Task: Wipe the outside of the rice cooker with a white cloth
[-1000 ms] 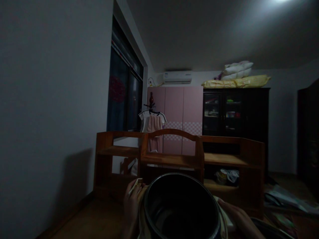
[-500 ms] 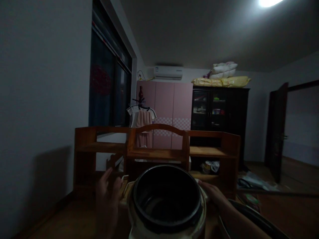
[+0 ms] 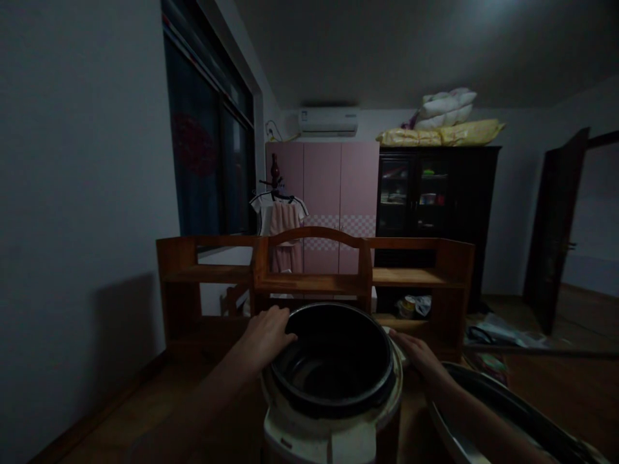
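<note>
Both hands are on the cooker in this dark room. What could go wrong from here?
1. The left hand lies over the rim of the dark inner pot; fingers might get pinched if the pot shifts.
2. The room is dim, so the right hand on the cooker side may grip poorly.
3. A large metal basin sits close on the right; an elbow could knock it.

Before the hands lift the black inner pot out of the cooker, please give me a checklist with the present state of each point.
1. Left hand on the rim of the inner pot: ok.
2. Right hand at the cooker right edge: ok; firm grip: cannot tell.
3. Inner pot has nothing inside: cannot tell, too dark.
4. Lid off the opening: ok.
5. Wooden shelf close behind the pot limits forward room: not ok.
6. Metal basin near the right forearm: not ok.
</note>
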Demonstrator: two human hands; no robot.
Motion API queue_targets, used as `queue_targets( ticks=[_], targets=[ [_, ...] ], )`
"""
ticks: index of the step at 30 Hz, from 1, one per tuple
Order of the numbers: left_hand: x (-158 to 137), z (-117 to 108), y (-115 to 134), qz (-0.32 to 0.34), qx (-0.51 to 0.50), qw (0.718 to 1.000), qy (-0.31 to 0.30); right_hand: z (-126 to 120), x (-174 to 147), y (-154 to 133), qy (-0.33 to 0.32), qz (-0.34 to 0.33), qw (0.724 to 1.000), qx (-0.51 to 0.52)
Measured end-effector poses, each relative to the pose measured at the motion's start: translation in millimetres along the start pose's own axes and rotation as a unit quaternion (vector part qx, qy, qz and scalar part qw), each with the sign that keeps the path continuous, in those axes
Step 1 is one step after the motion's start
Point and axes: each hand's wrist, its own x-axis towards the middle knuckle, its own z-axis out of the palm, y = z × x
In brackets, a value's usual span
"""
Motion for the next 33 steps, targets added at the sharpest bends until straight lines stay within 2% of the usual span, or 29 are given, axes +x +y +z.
queue_targets(
  ticks=[3,8,12,17,19,21,23,24,26,27,28,31,33],
  targets=[
    [7.2,2.0,-5.3,-0.006,-0.007,1.000,0.004,-1.1,-0.3,-2.0,-0.007,-0.009,1.000,-0.010],
    [38.6,10.0,-24.4,-0.025,-0.045,0.997,-0.056,1.6,-7.7,-11.9,0.002,0.002,1.000,-0.014],
    [60.2,13.7,-35.5,-0.015,-0.083,0.992,-0.093,2.9,-5.9,-12.0,0.012,0.000,1.000,-0.019],
    [68.7,15.9,-41.0,-0.007,-0.124,0.987,-0.102,0.4,1.5,-3.6,0.002,-0.017,0.999,-0.039],
    [70.3,18.2,-43.3,-0.007,-0.142,0.984,-0.111,-1.8,1.7,-4.0,-0.007,-0.027,0.996,-0.090],
    [71.9,21.1,-46.2,-0.006,-0.158,0.980,-0.116,-3.8,0.3,-10.0,-0.007,-0.058,0.981,-0.184],
    [73.3,24.1,-49.5,-0.004,-0.174,0.978,-0.119,-3.5,-1.5,-22.7,0.028,-0.124,0.951,-0.282],
    [73.7,25.4,-51.0,-0.002,-0.181,0.976,-0.119,-1.8,-2.2,-31.3,0.064,-0.163,0.928,-0.328],
    [74.1,27.2,-53.4,0.001,-0.192,0.974,-0.118,4.8,-2.5,-50.5,0.140,-0.232,0.860,-0.433],
    [74.0,27.8,-54.3,0.003,-0.197,0.973,-0.118,9.2,-2.0,-59.8,0.149,-0.233,0.829,-0.486],
    [73.7,28.1,-54.9,0.005,-0.201,0.972,-0.117,13.9,-0.9,-67.9,0.130,-0.211,0.813,-0.528],
    [72.6,29.1,-55.0,0.008,-0.211,0.971,-0.115,24.3,4.2,-82.0,0.027,-0.118,0.810,-0.573],
    [71.6,29.4,-53.9,0.005,-0.215,0.970,-0.112,25.8,7.5,-83.7,0.002,-0.109,0.817,-0.567]
  ],
)
